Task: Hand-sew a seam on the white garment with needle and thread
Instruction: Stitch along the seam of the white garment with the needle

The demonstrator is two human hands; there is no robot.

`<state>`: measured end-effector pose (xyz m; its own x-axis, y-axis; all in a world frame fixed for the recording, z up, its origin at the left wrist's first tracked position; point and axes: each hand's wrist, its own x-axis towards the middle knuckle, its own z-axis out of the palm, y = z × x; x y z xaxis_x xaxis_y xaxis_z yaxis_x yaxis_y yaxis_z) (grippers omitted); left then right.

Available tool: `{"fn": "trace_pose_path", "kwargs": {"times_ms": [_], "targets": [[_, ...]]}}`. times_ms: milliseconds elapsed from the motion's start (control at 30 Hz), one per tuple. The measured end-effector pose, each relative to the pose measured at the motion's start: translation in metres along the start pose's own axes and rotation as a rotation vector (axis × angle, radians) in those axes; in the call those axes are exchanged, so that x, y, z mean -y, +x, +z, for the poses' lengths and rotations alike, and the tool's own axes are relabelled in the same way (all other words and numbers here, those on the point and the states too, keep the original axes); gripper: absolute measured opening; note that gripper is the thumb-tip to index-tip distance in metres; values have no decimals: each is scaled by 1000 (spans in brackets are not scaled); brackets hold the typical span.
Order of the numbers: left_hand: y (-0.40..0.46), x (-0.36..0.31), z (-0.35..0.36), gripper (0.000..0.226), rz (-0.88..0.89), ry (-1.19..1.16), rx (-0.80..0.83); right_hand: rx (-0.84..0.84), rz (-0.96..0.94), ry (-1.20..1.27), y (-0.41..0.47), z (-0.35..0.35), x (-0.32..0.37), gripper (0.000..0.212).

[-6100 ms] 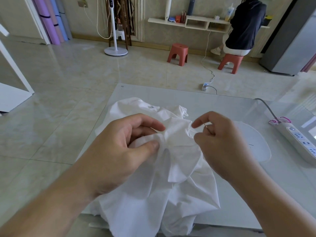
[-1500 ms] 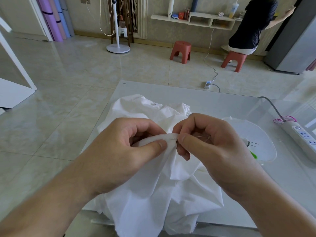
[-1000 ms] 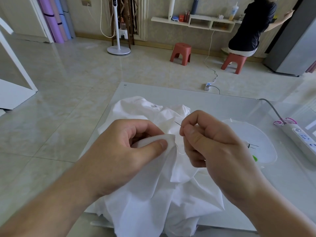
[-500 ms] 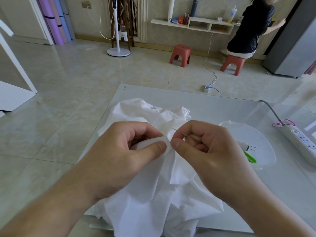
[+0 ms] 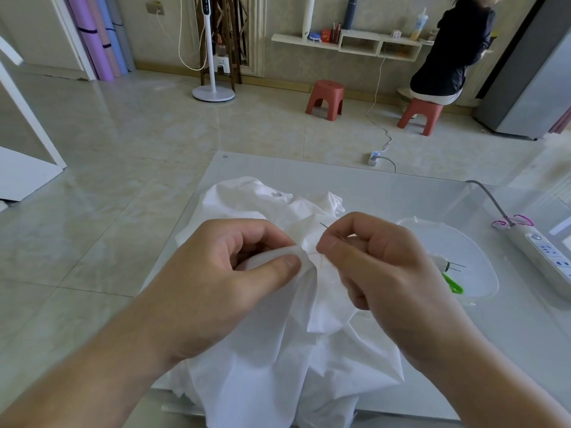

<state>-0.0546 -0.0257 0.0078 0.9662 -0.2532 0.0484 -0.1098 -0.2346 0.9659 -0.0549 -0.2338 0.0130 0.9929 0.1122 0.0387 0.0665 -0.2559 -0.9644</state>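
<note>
Head view: left hand [image 5: 222,273] pinches a fold of the white garment [image 5: 278,350] on the table [image 5: 401,193]. Right hand [image 5: 380,270] pinches the needle [image 5: 332,232], tip angled up-left, just right of the fold.

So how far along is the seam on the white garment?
Done: a few stitches of thread seem to show at the fold. In hand: the left hand pinches the white garment; the right hand holds the needle, tip free. Left: further stitches and tying off; seam length cannot be judged.
</note>
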Motion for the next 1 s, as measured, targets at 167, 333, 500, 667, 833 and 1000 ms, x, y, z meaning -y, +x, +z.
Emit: {"fn": "trace_pose_path", "kwargs": {"times_ms": [167, 333, 500, 667, 833, 1000], "targets": [[1, -1, 0, 15, 6, 10, -6, 20, 5, 157, -2, -5, 5, 36], [0, 0, 0, 16, 9, 12, -4, 45, -56, 66, -2, -3, 5, 26], [1, 0, 0, 15, 5, 20, -10, 71, -57, 103, -4, 0, 7, 16], [1, -1, 0, 8, -13, 16, 11, 113, -41, 105, -4, 1, 7, 15], [1, -1, 0, 8, -12, -5, 36, 133, -36, 106, -3, 3, 7, 19], [1, 0, 0, 16, 20, 8, 35, 128, -46, 109, -2, 3, 6, 17]]}}
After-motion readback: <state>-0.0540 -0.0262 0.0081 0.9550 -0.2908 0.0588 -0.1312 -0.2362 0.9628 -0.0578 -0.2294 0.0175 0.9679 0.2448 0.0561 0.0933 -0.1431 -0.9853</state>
